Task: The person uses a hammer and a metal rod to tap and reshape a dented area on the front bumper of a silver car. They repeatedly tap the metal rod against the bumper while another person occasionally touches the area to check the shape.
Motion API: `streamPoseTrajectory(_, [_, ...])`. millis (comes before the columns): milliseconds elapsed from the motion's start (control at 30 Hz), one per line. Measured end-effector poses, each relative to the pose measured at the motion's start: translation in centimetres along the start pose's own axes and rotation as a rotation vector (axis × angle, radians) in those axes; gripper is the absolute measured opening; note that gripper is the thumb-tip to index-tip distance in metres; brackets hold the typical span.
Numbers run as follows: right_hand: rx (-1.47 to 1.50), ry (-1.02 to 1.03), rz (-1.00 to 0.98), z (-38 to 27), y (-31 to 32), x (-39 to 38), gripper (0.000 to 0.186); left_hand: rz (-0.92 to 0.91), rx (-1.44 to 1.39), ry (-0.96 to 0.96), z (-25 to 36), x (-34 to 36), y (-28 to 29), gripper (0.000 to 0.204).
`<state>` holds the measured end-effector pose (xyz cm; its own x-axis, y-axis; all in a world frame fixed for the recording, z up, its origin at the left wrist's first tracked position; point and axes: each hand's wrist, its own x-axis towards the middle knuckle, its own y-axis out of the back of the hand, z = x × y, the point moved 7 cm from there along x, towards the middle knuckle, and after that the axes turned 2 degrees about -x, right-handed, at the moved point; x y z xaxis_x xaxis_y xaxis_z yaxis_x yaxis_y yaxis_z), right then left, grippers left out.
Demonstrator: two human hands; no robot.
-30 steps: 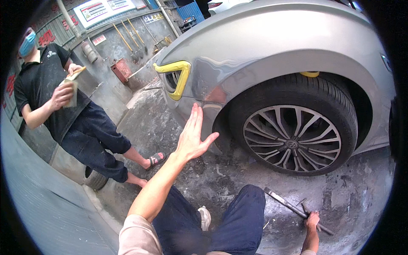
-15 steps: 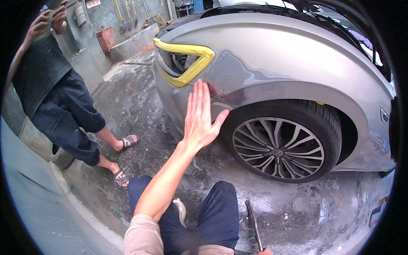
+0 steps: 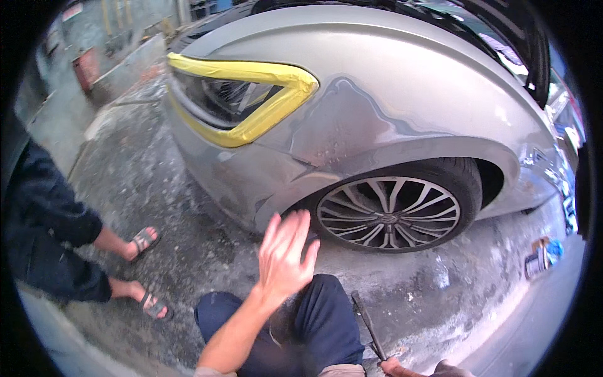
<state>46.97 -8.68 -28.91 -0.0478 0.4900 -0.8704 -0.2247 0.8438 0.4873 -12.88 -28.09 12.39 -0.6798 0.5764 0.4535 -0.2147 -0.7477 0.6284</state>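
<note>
My left hand [image 3: 284, 259] is in the air over my knees, just below the front bumper's lower corner. Its fingers are stretched out and slightly bent, the thumb stands apart, and it holds nothing. At the lower edge my right hand [image 3: 394, 367] is closed round the end of a long, thin dark bar [image 3: 364, 315] that slants up beside my right knee. Ahead lies the silver front fender [image 3: 433, 107] of a car, with a dull grey, smeared patch [image 3: 342, 122] above the wheel arch. Yellow masking tape [image 3: 276, 119] frames the headlight [image 3: 229, 100].
The car's front wheel [image 3: 389, 212] stands just beyond my knees. At the left a person in dark clothes and sandals [image 3: 146, 242] stands close by. A small tub [image 3: 537, 262] sits on the right, and a red box [image 3: 86, 68] is by the far wall.
My left hand has come down and back from beside the fender toward my knees. More of my right hand shows, still holding the bar. The view has shifted, bringing the headlight nearer.
</note>
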Motion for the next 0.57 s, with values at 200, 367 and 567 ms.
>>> streamPoseTrajectory(200, [-0.115,-0.137,0.002,-2.5,6.5,-7.1,0.042,-0.061,-2.277,0.427,-1.6,1.0,3.8,0.087])
streamPoseTrajectory(367, [-0.229,0.121,-0.262,-7.2,10.3,-12.6,0.023,0.246,-2.245,0.705,-0.6,2.1,10.9,0.084])
streamPoseTrajectory(567, [0.411,-0.159,-0.308,-7.8,16.5,-30.4,0.036,-0.129,-0.329,1.157,-4.1,-10.6,19.2,0.042])
